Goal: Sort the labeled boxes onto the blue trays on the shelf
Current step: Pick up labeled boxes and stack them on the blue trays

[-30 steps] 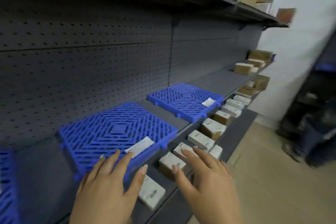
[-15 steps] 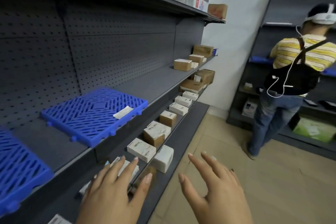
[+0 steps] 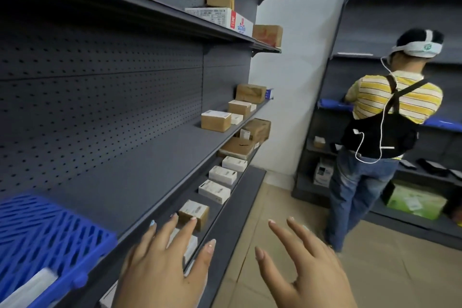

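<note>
A blue slotted tray (image 3: 47, 235) lies on the grey middle shelf (image 3: 155, 165) at the lower left, with a white label at its front corner. On the shelf below runs a row of small labeled boxes: a brown one (image 3: 193, 211) and white ones (image 3: 214, 191), (image 3: 223, 174). My left hand (image 3: 162, 265) hovers with spread fingers over the near end of that row, partly hiding a white box (image 3: 188, 247). My right hand (image 3: 302, 265) is held out over the floor, fingers spread, holding nothing.
More cardboard boxes (image 3: 216, 120) stand at the far end of the middle shelf and on the top shelf (image 3: 225, 18). A person in a striped shirt (image 3: 382, 132) stands at a second shelving unit on the right. Tiled floor (image 3: 287, 207) lies between.
The view has swung right along the shelf. Both hands left the tray and boxes they were near and now hover further along; the other person has come into view.
</note>
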Demonstrator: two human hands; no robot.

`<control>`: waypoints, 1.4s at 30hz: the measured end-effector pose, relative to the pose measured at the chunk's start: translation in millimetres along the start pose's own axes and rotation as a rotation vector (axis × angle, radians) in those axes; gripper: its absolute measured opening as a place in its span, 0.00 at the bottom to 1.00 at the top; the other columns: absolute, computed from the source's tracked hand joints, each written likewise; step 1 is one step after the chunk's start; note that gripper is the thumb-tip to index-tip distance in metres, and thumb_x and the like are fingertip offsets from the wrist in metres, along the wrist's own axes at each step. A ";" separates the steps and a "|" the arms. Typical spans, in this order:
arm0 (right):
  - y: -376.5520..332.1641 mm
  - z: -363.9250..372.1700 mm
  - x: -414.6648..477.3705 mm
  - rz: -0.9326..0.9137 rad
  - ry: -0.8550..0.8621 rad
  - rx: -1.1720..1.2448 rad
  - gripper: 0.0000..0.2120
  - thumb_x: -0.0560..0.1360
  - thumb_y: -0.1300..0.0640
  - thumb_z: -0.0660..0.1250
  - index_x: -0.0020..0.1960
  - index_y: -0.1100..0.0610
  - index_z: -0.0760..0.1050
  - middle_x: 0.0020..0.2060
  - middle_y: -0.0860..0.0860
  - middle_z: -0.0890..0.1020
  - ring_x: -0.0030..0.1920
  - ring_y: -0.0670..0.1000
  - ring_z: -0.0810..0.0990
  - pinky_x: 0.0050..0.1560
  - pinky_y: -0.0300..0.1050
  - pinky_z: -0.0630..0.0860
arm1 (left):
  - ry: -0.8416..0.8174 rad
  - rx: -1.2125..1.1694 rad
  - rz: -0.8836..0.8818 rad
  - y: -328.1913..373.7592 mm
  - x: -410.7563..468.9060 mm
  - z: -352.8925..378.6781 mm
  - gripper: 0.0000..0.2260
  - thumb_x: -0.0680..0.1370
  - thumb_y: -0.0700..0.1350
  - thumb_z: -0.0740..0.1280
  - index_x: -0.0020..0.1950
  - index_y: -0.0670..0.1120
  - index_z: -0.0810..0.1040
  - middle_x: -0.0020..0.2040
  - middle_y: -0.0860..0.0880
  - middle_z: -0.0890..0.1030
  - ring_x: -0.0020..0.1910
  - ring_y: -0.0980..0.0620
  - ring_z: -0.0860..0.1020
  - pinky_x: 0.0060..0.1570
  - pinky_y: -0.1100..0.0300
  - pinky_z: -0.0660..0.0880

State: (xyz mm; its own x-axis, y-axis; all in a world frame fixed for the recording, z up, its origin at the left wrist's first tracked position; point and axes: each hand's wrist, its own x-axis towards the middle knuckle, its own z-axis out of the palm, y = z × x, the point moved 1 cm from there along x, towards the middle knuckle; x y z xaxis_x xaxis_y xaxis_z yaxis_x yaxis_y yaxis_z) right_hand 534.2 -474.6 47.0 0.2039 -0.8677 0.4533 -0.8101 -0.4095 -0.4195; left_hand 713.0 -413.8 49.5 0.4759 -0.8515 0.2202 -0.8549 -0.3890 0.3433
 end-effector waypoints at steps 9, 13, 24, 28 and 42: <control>66.0 51.9 144.9 0.028 0.097 0.059 0.22 0.62 0.33 0.61 0.51 0.39 0.80 0.54 0.47 0.82 0.48 0.54 0.83 0.44 0.61 0.79 | -0.063 0.017 0.035 55.5 156.6 65.0 0.37 0.67 0.76 0.34 0.63 0.67 0.72 0.67 0.59 0.72 0.67 0.48 0.71 0.59 0.45 0.72; 110.0 82.2 215.1 0.013 0.059 0.047 0.22 0.62 0.32 0.60 0.52 0.38 0.79 0.54 0.47 0.82 0.49 0.54 0.83 0.44 0.61 0.79 | 0.026 -0.033 0.001 94.0 222.7 97.7 0.49 0.52 0.74 0.19 0.70 0.71 0.53 0.74 0.66 0.49 0.75 0.56 0.48 0.71 0.54 0.54; 239.6 123.5 443.1 -0.123 -0.045 0.002 0.25 0.68 0.26 0.51 0.56 0.34 0.75 0.58 0.44 0.80 0.55 0.53 0.80 0.49 0.62 0.77 | 0.141 -0.024 -0.143 222.1 406.9 183.7 0.39 0.64 0.73 0.32 0.71 0.67 0.59 0.75 0.60 0.58 0.74 0.51 0.54 0.70 0.50 0.57; 265.1 147.5 514.5 -0.121 -0.082 0.062 0.25 0.64 0.28 0.55 0.57 0.33 0.74 0.60 0.43 0.78 0.58 0.52 0.78 0.55 0.60 0.75 | 0.102 0.012 -0.188 247.1 464.8 208.6 0.46 0.58 0.75 0.25 0.71 0.67 0.57 0.75 0.61 0.56 0.75 0.52 0.52 0.70 0.52 0.57; 258.2 283.2 763.6 -0.252 -0.207 0.212 0.30 0.61 0.23 0.50 0.58 0.31 0.72 0.65 0.41 0.72 0.64 0.51 0.73 0.64 0.58 0.70 | 0.146 0.036 -0.363 236.0 701.4 261.7 0.42 0.59 0.75 0.27 0.72 0.68 0.48 0.76 0.63 0.47 0.75 0.52 0.45 0.72 0.54 0.50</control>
State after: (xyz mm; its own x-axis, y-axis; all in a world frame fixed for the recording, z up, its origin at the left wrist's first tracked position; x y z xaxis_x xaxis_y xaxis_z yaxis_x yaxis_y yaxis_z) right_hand 636.4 -1322.7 62.1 0.5063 -0.7621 0.4035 -0.5931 -0.6474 -0.4786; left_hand 790.9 -1194.8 45.9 0.7710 -0.5982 0.2183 -0.6308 -0.6704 0.3908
